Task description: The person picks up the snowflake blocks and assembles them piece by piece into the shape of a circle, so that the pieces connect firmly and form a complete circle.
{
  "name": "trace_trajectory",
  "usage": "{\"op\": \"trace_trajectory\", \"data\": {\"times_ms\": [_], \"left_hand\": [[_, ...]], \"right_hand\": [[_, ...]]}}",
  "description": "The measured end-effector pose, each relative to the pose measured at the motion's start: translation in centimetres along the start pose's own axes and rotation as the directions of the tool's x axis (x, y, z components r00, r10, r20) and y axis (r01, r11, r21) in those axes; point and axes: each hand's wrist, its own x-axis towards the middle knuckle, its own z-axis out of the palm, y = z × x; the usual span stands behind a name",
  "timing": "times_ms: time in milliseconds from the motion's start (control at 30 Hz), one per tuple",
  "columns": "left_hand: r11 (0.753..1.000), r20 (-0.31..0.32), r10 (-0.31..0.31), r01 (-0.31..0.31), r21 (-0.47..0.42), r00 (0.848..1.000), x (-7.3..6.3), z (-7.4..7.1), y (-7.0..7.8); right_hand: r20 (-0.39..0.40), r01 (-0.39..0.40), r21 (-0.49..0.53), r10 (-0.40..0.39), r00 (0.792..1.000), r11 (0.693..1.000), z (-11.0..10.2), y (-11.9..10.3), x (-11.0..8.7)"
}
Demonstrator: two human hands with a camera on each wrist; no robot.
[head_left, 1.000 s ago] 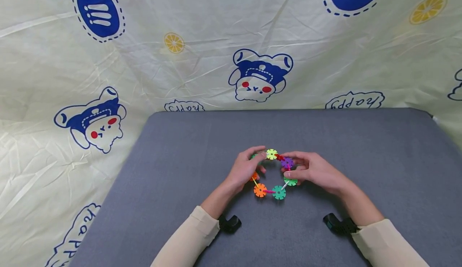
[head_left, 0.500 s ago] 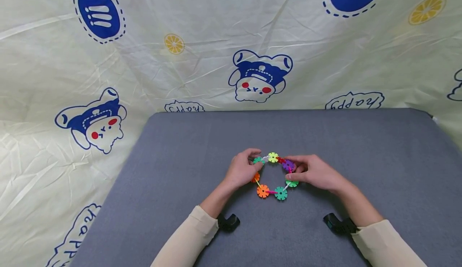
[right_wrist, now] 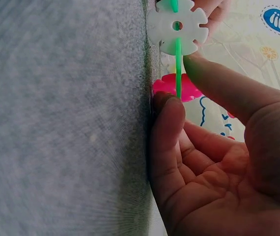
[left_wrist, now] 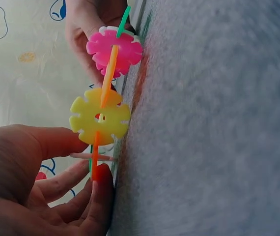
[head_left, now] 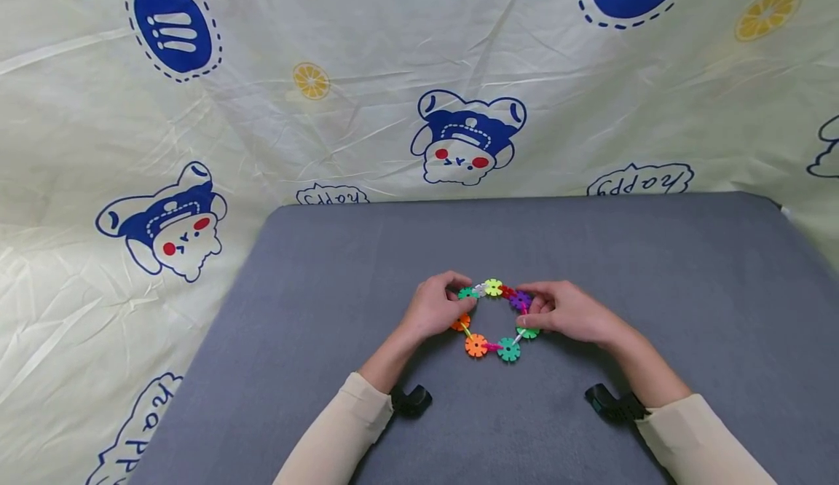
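Note:
A ring of interlocking notched plastic discs lies low over the table between both hands in the head view. It mixes flat discs, such as an orange disc, with others standing edge-on. My left hand holds the ring's left side, thumb and fingers around the green and orange discs there. In the left wrist view the thumb is against a yellow disc, the fingertips by an edge-on orange one. My right hand pinches the right side near a purple disc. A white disc stands before its thumb in the right wrist view.
A grey cloth-covered table spreads out around the hands. Behind it hangs a pale sheet printed with cartoon bears and orange slices. A black wrist camera is strapped below each hand.
My left hand has drawn back slightly, uncovering the green and white discs at the ring's upper left. My right hand and the ring have shifted only a little.

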Motion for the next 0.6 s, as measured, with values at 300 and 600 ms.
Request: {"op": "trace_trajectory", "data": {"times_ms": [300, 600], "left_hand": [[0.997, 0.022, 0.034, -0.035, 0.074, 0.999, -0.1, -0.1, -0.2], [0.997, 0.092, 0.043, -0.048, 0.057, 0.995, 0.0, -1.3, -1.2]], "right_hand": [[0.001, -0.030, 0.024, 0.030, 1.000, 0.999, 0.3, 0.5, 0.1], [0.058, 0.026, 0.010, -0.027, 0.998, 1.000, -0.4, 0.8, -0.3]]}}
